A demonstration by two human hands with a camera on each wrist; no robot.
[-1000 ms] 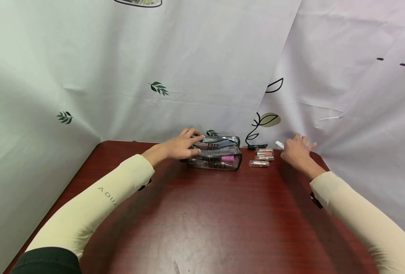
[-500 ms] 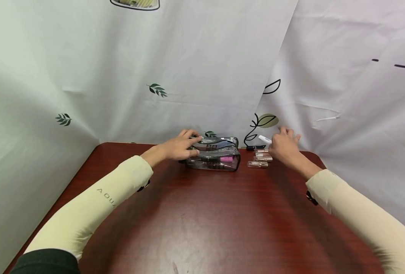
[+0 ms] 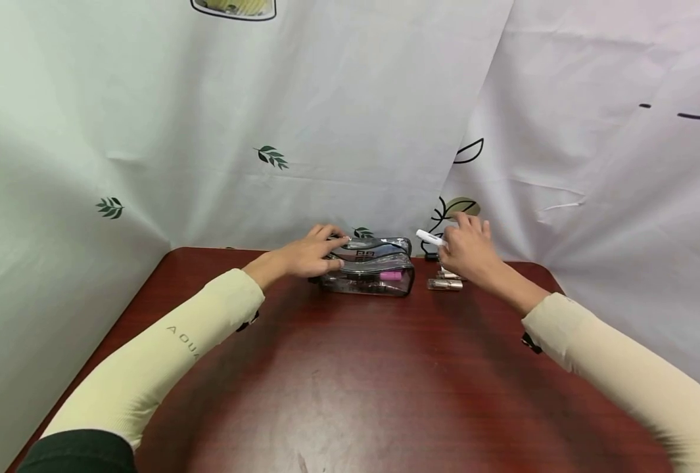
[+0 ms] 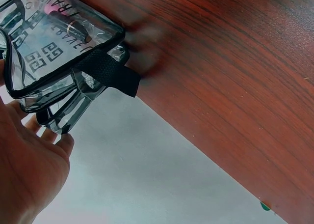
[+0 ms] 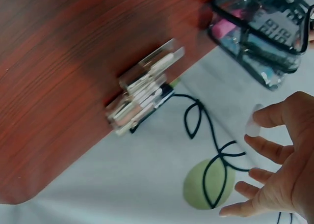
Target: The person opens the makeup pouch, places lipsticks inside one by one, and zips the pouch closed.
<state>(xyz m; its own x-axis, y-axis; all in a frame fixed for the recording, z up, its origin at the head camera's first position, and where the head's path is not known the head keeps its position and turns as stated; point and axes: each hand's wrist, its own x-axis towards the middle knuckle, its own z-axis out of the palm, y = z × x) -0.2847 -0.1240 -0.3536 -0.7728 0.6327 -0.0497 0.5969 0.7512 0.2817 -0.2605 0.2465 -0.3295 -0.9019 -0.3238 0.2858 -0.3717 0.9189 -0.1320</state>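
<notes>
Tube [image 3: 430, 238], the white one, is up off the surface [image 3: 350, 368], pinched between thumb and finger of our right hand [image 3: 470, 246], the other fingers fanned out loose. It's tilted, free end pointing toward the clear bag [image 3: 366, 268] but not touching it. Our left hand [image 3: 311, 253] grips the bag's left end, thumb in front and fingertips round the back. Something pink [image 3: 390, 276] shows inside, and a few little see-through sticks [image 3: 445, 284] lie just right of the bag, partly hidden under our right hand.

Our read: we're on the loading step, tube picked up but not in yet. Next move probably calls for bringing it over the bag's mouth, tipping it down and letting go, while our left hand keeps the sides from flopping. Can't tell how wide that mouth is, so we'd aim carefully.
</notes>
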